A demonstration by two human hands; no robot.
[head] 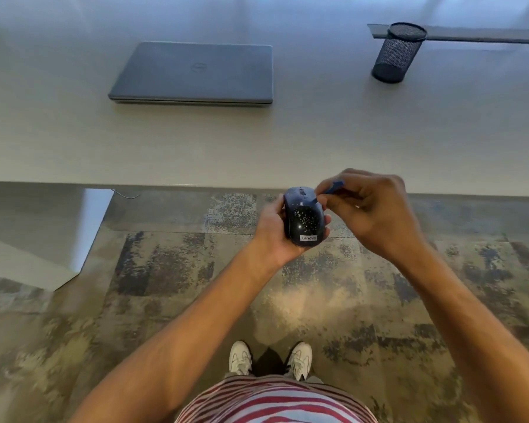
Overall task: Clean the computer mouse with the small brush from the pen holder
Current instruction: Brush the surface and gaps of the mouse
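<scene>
A dark computer mouse (303, 217) speckled with white specks, a label at its near end, sits in my left hand (272, 230), held in the air just in front of the table's near edge. My right hand (370, 209) pinches a small blue brush (333, 187) between fingers and thumb. The brush end meets the mouse's upper right side near the scroll wheel; its bristles are hidden by my fingers. A black mesh pen holder (398, 53) stands on the table at the far right and looks empty.
A closed grey laptop (193, 73) lies on the pale table (318, 132), far left of centre. A dark strip (486, 35) runs along the table behind the pen holder. Below the hands are patterned carpet and my white shoes (271, 358).
</scene>
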